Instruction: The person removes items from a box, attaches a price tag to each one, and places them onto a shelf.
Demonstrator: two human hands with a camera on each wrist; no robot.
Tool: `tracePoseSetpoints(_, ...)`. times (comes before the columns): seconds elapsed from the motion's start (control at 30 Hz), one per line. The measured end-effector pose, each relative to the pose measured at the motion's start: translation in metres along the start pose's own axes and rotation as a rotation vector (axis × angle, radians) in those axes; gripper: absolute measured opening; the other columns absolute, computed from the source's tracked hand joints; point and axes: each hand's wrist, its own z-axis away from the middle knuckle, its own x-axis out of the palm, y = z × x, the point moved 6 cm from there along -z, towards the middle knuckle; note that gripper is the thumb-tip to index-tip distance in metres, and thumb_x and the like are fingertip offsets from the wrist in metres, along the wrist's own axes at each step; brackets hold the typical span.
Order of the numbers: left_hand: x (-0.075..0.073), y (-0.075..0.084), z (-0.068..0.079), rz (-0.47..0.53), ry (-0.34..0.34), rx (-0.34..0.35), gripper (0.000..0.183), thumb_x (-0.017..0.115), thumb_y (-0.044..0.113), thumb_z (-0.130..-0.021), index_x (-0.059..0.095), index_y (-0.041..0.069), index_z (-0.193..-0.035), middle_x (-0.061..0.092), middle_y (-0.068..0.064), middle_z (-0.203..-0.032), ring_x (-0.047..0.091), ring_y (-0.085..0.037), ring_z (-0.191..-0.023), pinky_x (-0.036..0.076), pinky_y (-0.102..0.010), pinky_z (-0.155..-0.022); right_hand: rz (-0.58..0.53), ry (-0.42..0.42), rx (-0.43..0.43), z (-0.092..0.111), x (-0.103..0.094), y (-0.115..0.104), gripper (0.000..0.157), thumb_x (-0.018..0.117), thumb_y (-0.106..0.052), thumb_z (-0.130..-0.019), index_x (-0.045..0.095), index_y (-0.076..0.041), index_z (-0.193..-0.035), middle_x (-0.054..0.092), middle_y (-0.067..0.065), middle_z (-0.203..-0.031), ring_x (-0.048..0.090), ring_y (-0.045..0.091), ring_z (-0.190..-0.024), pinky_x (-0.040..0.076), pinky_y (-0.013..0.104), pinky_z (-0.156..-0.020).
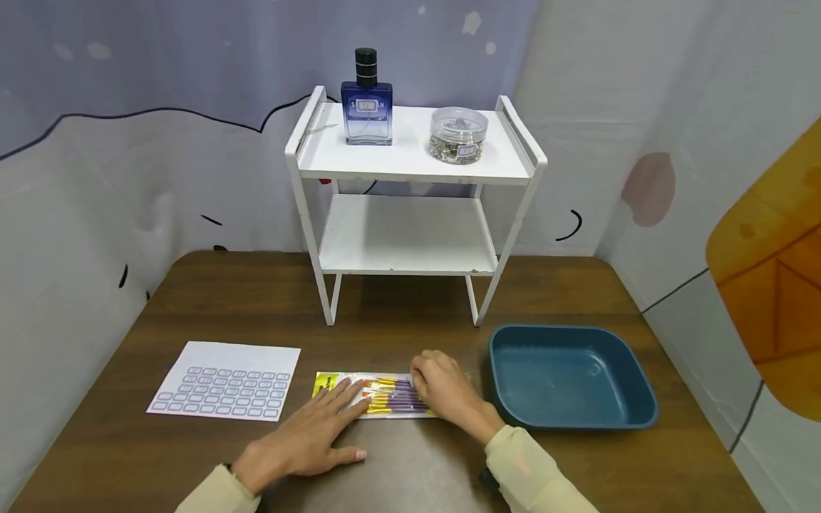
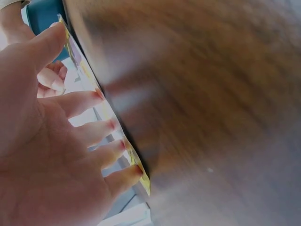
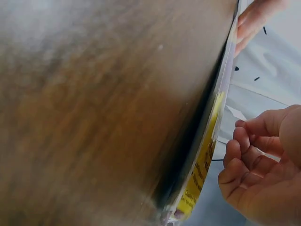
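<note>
A clear pack of paintbrushes [image 1: 398, 399] with purple and yellow handles and a yellow header lies flat on the table. My left hand [image 1: 314, 431] rests on its left end, fingers spread, fingertips along the pack in the left wrist view. Above its right part is my right hand [image 1: 445, 388], fingers curled. In the right wrist view the thumb and forefinger of this hand [image 3: 263, 160] pinch together, with a small white label [image 3: 236, 113] at their tips. A sheet of labels [image 1: 224, 381] lies left of the pack, with gaps in its left column.
A blue-green tray [image 1: 571, 420] stands right of the pack. Behind is a white two-tier shelf [image 1: 410, 235], with a blue perfume bottle [image 1: 367, 117] and a clear round jar [image 1: 457, 135] on top, each bearing a small label. Curtains [image 1: 83, 214] hang around the table.
</note>
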Motion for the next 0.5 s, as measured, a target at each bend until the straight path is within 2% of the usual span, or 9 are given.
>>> tracePoseSetpoints(0.1,0.000,0.000,0.000,0.004,0.001,-0.001,0.076,0.061,0.056,-0.092,0.045,0.010,-0.150,0.030,-0.016,-0.163,0.024,-0.040,-0.151,0.025,-0.060,-0.119,0.021,0.026,-0.002,0.001,-0.002,0.000,0.021,0.065,-0.003,-0.089,0.063,-0.012,-0.070,0.052,-0.005,-0.068,0.052,0.013,-0.067,0.044,0.027,-0.060)
tracePoseSetpoints(0.2,0.000,0.000,-0.001,0.010,0.001,-0.002,0.076,0.062,0.056,-0.092,0.045,0.010,-0.150,0.029,-0.016,-0.163,0.023,-0.040,-0.151,0.025,-0.060,-0.119,0.056,0.095,-0.018,0.001,-0.005,0.000,0.018,0.069,-0.004,-0.088,0.065,-0.010,-0.072,0.055,-0.003,-0.069,0.054,0.016,-0.068,0.047,0.029,-0.061)
tracePoseSetpoints(0.33,0.001,0.000,-0.001,0.013,0.004,-0.003,0.076,0.062,0.056,-0.092,0.045,0.010,-0.150,0.029,-0.016,-0.163,0.023,-0.040,-0.151,0.024,-0.060,-0.119,0.156,0.172,-0.081,0.003,-0.006,-0.005,0.015,0.070,-0.005,-0.088,0.068,-0.008,-0.073,0.058,0.001,-0.070,0.055,0.019,-0.067,0.048,0.031,-0.060)
tracePoseSetpoints(0.5,0.002,-0.001,0.000,0.021,0.004,-0.009,0.077,0.062,0.056,-0.092,0.045,0.010,-0.150,0.029,-0.016,-0.163,0.022,-0.040,-0.152,0.024,-0.060,-0.120,0.240,0.169,-0.142,0.006,0.001,-0.014,0.016,0.067,-0.004,-0.087,0.065,-0.008,-0.072,0.058,0.002,-0.070,0.055,0.019,-0.067,0.047,0.031,-0.058)
